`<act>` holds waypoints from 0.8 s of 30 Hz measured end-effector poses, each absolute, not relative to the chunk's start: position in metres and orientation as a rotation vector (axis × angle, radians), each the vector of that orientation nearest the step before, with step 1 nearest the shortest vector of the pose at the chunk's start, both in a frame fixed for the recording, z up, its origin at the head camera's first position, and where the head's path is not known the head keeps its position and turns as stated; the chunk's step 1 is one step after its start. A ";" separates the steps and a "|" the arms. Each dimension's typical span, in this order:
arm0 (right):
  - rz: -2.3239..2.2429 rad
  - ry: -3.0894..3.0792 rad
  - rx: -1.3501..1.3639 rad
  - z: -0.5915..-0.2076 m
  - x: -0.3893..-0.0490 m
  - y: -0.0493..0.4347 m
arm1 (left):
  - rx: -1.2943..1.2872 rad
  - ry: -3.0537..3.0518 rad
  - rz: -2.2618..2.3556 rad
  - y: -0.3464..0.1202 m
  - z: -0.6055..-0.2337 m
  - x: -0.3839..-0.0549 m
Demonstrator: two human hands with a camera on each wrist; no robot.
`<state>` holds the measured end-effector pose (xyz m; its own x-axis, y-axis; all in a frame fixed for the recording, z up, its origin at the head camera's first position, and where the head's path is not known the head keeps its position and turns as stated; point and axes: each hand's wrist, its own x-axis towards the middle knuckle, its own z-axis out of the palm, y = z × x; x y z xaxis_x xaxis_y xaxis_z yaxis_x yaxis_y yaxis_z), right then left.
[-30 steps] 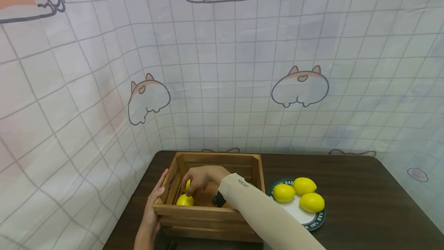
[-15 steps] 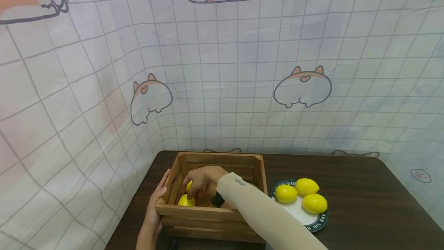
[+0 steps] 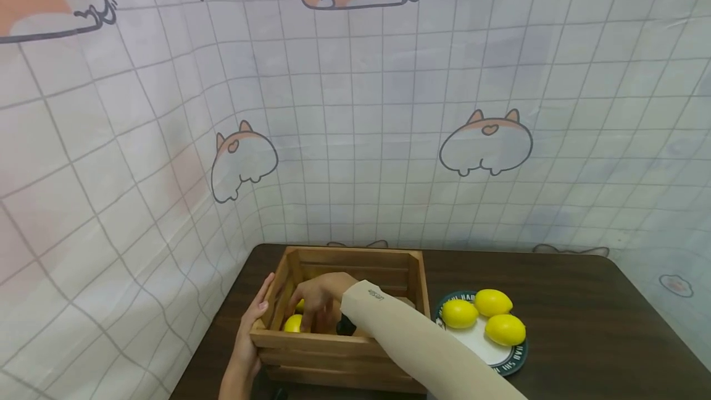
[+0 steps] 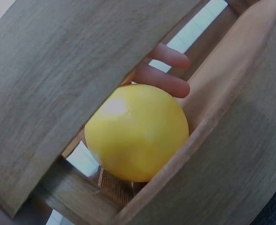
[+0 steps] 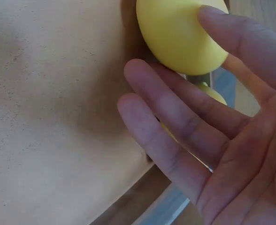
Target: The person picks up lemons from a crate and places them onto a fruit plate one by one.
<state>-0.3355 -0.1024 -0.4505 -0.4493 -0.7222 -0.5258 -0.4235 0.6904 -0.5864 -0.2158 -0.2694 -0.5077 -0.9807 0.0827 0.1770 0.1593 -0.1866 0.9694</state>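
A slatted wooden crate [image 3: 333, 344] stands on the dark table. My left hand [image 3: 244, 338] rests along its outer left side with straight fingers, the thumb tip at the rim. Inside the crate is my right hand [image 3: 319, 298], at the left end. It pinches a yellow lemon [image 5: 182, 37]; in the right wrist view the thumb lies on the lemon, the index finger passes behind it and the other fingers extend below. Another lemon [image 5: 213, 93] shows partly behind those fingers. Through the slat gap, the left wrist view shows a lemon [image 4: 138, 133] with fingertips [image 4: 168, 82] beside it.
Right of the crate, a plate with a dark lettered rim [image 3: 513, 363] bears three lemons [image 3: 505, 329]. A grid-patterned cloth [image 3: 355, 202] with cartoon dogs hangs behind and to the left. The table [image 3: 589, 320] extends to the right.
My right hand has shifted slightly among the lemons inside the crate. The view has moved a little; the left hand, crate and plate stay in place.
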 end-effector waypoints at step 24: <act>-0.526 1.980 -0.788 -0.457 -0.331 -0.108 | -0.296 -1.972 -2.366 -0.268 -0.507 -0.214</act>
